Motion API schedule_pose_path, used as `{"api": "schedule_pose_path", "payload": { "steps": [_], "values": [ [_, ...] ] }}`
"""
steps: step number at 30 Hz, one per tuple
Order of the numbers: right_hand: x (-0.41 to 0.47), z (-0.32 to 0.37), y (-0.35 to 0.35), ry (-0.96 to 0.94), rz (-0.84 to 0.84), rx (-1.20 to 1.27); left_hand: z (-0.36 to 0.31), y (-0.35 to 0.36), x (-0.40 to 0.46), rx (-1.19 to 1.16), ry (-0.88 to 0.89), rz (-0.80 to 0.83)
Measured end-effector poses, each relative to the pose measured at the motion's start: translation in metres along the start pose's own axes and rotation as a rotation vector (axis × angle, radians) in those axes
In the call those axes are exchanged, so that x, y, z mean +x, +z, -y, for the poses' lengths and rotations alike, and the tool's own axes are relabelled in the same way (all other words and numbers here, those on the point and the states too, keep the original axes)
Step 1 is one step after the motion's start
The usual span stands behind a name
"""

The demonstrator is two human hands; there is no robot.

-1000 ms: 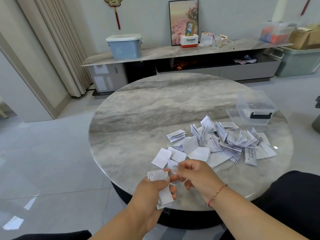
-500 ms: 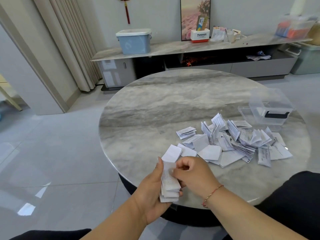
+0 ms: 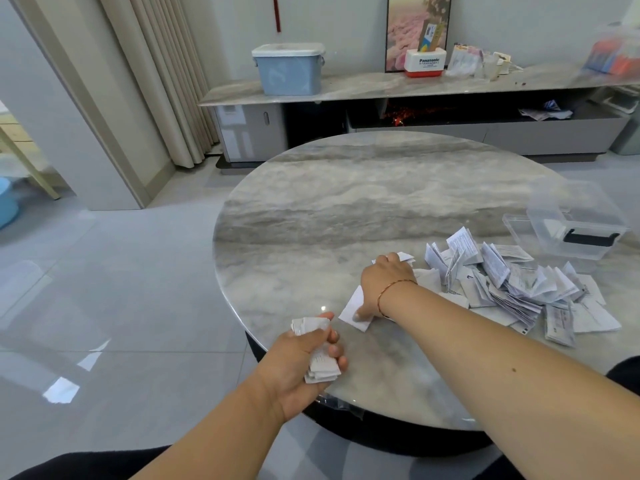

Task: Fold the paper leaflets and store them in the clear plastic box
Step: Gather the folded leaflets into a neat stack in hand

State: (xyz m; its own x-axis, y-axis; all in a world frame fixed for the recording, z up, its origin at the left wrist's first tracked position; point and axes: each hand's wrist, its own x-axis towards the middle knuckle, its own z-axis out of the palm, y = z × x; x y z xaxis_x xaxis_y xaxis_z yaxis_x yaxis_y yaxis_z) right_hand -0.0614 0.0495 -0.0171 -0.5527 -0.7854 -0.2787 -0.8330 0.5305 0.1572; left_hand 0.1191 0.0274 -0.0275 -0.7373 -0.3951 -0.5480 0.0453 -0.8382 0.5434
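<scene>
On the near edge of the round table (image 3: pixel 311 202), our left hand (image 3: pixel 298 362) gripped a stack of folded leaflets (image 3: pixel 320 367), fingers curled round it. Our right hand (image 3: pixel 384 282) reached out over the near left fringe of the loose pile (image 3: pixel 512 282), thumb pressing one white leaflet (image 3: pixel 353 306); whether its fingers had closed on the paper beyond, we could not tell. The hands were well apart.

Handling, as we judged it: lift one sheet only, keep the stack squared and pinched firmly so nothing slid out.

Count: one clear plastic box (image 3: pixel 575 220), far right, just beyond the pile, seemingly empty; one held stack; loose leaflets too many and overlapped to count.
</scene>
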Motion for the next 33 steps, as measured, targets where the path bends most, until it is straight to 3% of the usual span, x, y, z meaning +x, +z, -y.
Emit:
{"api": "schedule_pose_path", "payload": {
  "steps": [2, 5, 7, 9, 11, 18, 21, 22, 24, 26, 27, 30, 33],
  "values": [
    [0.004, 0.005, 0.002, -0.046, -0.067, 0.031, -0.003, -0.004, 0.002, -0.002, -0.006, -0.004],
    [-0.004, -0.008, -0.014, -0.084, -0.157, 0.389, -0.007, -0.009, 0.004, -0.020, -0.019, -0.017],
    [-0.022, -0.022, -0.033, -0.204, -0.109, 0.770, -0.008, -0.012, 0.006, -0.032, -0.032, -0.012],
    [-0.045, -0.019, -0.044, -0.410, 0.036, 0.979, -0.007, -0.012, 0.006, 0.005, -0.038, 0.029],
    [-0.057, -0.004, -0.040, -0.500, 0.116, 0.971, -0.005, -0.008, 0.006, 0.059, -0.026, 0.087],
    [-0.060, 0.014, -0.019, -0.393, -0.026, 0.912, -0.004, 0.009, 0.002, -0.024, -0.030, 0.252],
    [-0.052, -0.002, -0.024, -0.377, -0.045, 1.013, -0.002, 0.005, 0.001, -0.047, 0.001, 0.306],
    [-0.044, -0.015, -0.026, -0.317, -0.105, 0.991, -0.002, 0.003, 0.003, -0.037, 0.009, 0.296],
    [-0.028, -0.036, -0.025, -0.156, -0.222, 0.604, -0.003, 0.000, 0.005, -0.017, 0.049, 0.248],
    [-0.019, -0.041, -0.017, -0.055, -0.176, 0.106, -0.003, -0.004, 0.008, 0.015, 0.076, 0.207],
    [-0.015, -0.039, -0.011, -0.056, -0.116, -0.025, -0.003, -0.005, 0.009, 0.024, 0.085, 0.187],
    [-0.008, -0.027, -0.001, -0.100, -0.039, -0.122, -0.003, -0.005, 0.011, 0.019, 0.107, 0.154],
    [-0.002, -0.021, 0.000, -0.098, -0.028, -0.057, -0.004, -0.005, 0.011, 0.007, 0.109, 0.137]
  ]
}}
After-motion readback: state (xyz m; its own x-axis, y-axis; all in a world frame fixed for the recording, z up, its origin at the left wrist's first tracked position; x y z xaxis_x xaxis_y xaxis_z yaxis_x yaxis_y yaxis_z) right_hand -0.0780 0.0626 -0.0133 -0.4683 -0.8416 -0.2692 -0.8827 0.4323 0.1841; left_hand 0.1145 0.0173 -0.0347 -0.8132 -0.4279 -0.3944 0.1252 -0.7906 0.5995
